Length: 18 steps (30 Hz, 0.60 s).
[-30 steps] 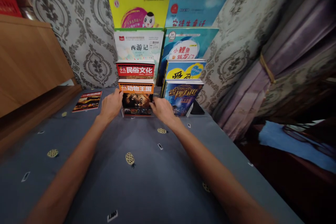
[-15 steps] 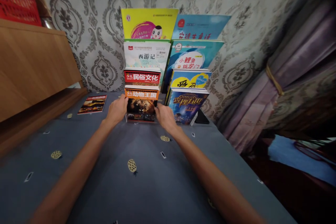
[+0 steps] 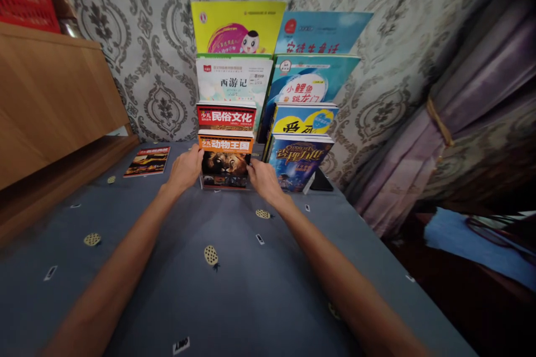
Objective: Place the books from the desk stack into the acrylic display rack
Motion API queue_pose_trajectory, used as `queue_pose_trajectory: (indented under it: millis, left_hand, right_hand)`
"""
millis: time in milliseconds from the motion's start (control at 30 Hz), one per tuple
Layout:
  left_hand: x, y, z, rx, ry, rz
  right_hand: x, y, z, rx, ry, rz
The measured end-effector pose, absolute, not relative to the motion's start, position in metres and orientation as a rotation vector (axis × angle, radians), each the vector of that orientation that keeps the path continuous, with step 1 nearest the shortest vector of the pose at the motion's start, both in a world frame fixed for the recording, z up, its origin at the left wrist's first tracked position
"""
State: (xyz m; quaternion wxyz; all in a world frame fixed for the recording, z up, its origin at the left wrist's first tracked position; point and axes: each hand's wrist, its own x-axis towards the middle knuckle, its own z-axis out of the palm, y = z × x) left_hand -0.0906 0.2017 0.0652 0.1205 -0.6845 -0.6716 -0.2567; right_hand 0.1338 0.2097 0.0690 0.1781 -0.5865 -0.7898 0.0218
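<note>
A book with a lion on its cover and an orange title band [image 3: 226, 160] stands upright at the front of the left column of books. My left hand [image 3: 186, 168] is closed at its left edge, fingers curled behind it. At the right edge, my right hand [image 3: 263, 178] grips with thumb and bent fingers. Behind the lion book rise a red-banded book [image 3: 226, 115], a white book [image 3: 232, 81] and a yellow-green book [image 3: 234, 25]. Beside my right hand stands a dark blue book [image 3: 298, 164], front of the right column. Fingertips behind the covers are hidden.
Behind the blue book are a yellow-and-blue book [image 3: 307, 117] and two taller blue ones. A thin book [image 3: 147, 162] lies flat at left, near a wooden cabinet [image 3: 50, 100]. A dark flat object [image 3: 321, 181] lies right of the stand. A curtain [image 3: 389, 178] hangs at right.
The view has tilted slightly, so the books sit a little higher in the picture. Both hands stay at the sides of the lion book, with hardly any movement.
</note>
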Motion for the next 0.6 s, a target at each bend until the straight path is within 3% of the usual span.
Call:
queue_pose_trajectory:
  millis: [300, 600]
  left_hand:
    - [-0.095, 0.199, 0.071, -1.971, -1.948, -0.655]
    - [-0.092, 0.194, 0.077, -1.900, -1.873, -0.863]
  right_hand:
    - [0.140, 0.215, 0.070, -1.572, -2.260, 0.129]
    - [0.148, 0.222, 0.072, -1.440, -2.276, 0.171]
